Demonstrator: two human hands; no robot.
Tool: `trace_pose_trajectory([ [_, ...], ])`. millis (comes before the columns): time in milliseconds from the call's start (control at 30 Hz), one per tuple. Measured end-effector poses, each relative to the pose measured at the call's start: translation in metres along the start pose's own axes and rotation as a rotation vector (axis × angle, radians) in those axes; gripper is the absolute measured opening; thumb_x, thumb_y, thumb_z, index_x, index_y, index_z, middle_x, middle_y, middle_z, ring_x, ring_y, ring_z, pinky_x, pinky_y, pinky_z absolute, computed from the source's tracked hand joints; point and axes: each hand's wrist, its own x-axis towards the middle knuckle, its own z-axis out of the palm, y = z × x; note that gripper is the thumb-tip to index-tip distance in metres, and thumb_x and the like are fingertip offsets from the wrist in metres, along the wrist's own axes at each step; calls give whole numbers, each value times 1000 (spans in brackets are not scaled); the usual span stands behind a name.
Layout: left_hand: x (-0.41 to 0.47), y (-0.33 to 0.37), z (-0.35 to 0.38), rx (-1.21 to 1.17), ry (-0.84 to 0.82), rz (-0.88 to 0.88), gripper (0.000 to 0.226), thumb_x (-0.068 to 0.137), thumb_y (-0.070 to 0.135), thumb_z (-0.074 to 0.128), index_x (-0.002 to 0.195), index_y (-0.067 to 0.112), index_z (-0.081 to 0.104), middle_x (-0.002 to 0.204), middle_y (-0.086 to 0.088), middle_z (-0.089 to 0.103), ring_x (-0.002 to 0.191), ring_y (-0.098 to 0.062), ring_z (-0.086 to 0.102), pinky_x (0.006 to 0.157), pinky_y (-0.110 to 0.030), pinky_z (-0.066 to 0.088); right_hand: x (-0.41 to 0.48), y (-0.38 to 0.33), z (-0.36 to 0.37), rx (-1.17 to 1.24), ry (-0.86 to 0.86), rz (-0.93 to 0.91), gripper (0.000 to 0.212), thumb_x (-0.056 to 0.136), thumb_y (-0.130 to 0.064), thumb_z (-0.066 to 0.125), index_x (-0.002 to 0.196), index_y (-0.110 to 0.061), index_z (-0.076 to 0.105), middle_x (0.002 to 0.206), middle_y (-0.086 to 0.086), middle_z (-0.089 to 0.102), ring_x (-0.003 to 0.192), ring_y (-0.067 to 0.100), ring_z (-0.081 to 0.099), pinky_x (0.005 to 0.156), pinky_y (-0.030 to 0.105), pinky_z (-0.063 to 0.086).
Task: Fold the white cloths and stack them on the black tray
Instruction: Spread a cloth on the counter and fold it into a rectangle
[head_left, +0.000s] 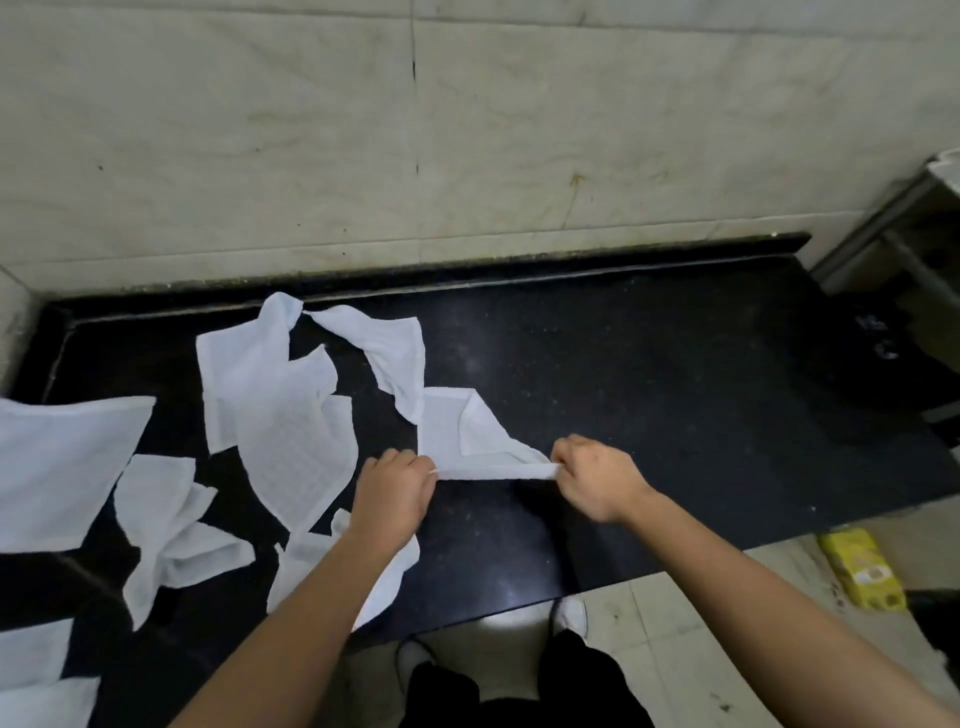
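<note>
Pinching the near edge of one cloth, both hands hold it taut just above the counter.

Head view, item by item:

- Left hand: knuckles up, fingers curled tight on the cloth's left end.
- Right hand: fingers curled likewise on the right end. Between the hands the edge is drawn into a narrow, rolled-looking strip.
- Cloth, held: white, soft terry-like weave. Its far part lies flat on the counter with one corner flap turned over in a triangle, right of the loose cloths and touching the tip of the twisted one.
- Counter: black polished stone, speckled and glossy, with a raised lip along the back and left sides. Whether it is the tray I cannot tell.
- Waffle cloth: white with a grid-embossed texture, lying rumpled just left of the left hand and overlapping a plainer sheet behind it.
- Twisted cloth: a long, wrung shape near the back lip.
- Large cloth: spread nearly flat at the left edge, roughly four-sided.
- Crumpled cloth: creased and bunched, in front of the large one.
- Cloth under the left forearm: creased, partly hidden.
- Corner cloths: flat pieces at the lower left, cut off by the frame.
- Wall: pale veined stone panels, stained, with dark joints.
- Packet: yellow, oblong, on the tiled floor at right.
- Metal frame: grey bars at the right edge.
- Shoe: white, below the counter's front edge.
</note>
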Motion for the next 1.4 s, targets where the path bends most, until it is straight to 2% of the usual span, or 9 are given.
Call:
trace_pose_trajectory([
  [100, 18, 13, -28, -143, 102, -74, 3, 89, 18, 70, 89, 17, 73, 80, 0, 66, 74, -24, 57, 63, -36, 45, -3, 21, -30, 98, -15, -2, 10, 94, -30, 44, 89, -24, 51, 99, -4, 56, 99, 24, 57, 72, 34, 37],
  [200, 30, 29, -52, -259, 115, -135, 13, 92, 25, 66, 103, 21, 72, 94, 4, 67, 88, -18, 58, 76, -33, 49, -8, 36, -55, 191, 3, 0, 20, 81, -44, 46, 80, -24, 51, 86, -8, 58, 85, 21, 58, 68, 37, 44],
  [333, 47, 50, -79, -260, 160, -134, 8, 91, 26, 67, 97, 23, 71, 92, 8, 67, 89, -14, 58, 73, -30, 45, -17, 58, -84, 306, 88, 10, 20, 78, -44, 56, 75, -24, 54, 77, -7, 62, 73, 18, 59, 64, 37, 47],
  [533, 84, 73, -112, -120, 225, -136, 12, 94, 28, 61, 97, 23, 71, 95, 6, 67, 97, -20, 58, 74, -38, 48, -3, 78, -128, 313, 353, -41, 3, 85, -32, 58, 85, -29, 58, 88, -10, 58, 82, 18, 59, 71, 35, 49],
  [700, 110, 86, -143, -138, 417, -160, 9, 93, 24, 60, 95, 23, 68, 98, 5, 64, 98, -20, 54, 76, -39, 47, 8, 78, -164, 330, 595, -85, 3, 90, -31, 59, 92, -30, 60, 90, -8, 57, 81, 15, 56, 71, 35, 48],
  [833, 103, 95, -142, -172, 532, -134, 5, 86, 13, 62, 89, 17, 65, 94, 4, 63, 92, -20, 52, 74, -38, 44, 9, 79, -167, 349, 666, -126, 4, 89, -32, 59, 92, -30, 61, 90, -9, 56, 81, 14, 55, 71, 33, 45],
  [967, 75, 89, -102, -140, 477, -101, 11, 78, 9, 65, 88, 12, 62, 89, -2, 63, 85, -24, 53, 67, -33, 41, 9, 87, -123, 330, 527, -99, 4, 85, -30, 62, 89, -31, 61, 88, -10, 54, 82, 16, 57, 72, 34, 47],
  [1267, -55, 82, 40, 35, -114, 13, 19, 69, 24, 41, 74, 14, 55, 76, -4, 53, 70, -29, 53, 57, -35, 41, -31, 109, 38, 56, -65, -60, 17, 85, -34, 56, 99, -28, 62, 106, -4, 57, 103, 21, 60, 77, 32, 47],
  [1400, -91, 86, 57, 59, -232, 64, 18, 69, 24, 43, 76, 14, 55, 78, -4, 55, 72, -28, 52, 57, -35, 43, -56, 112, 72, 12, -113, -99, 19, 86, -34, 56, 101, -25, 63, 107, -1, 56, 106, 21, 57, 83, 34, 49],
])
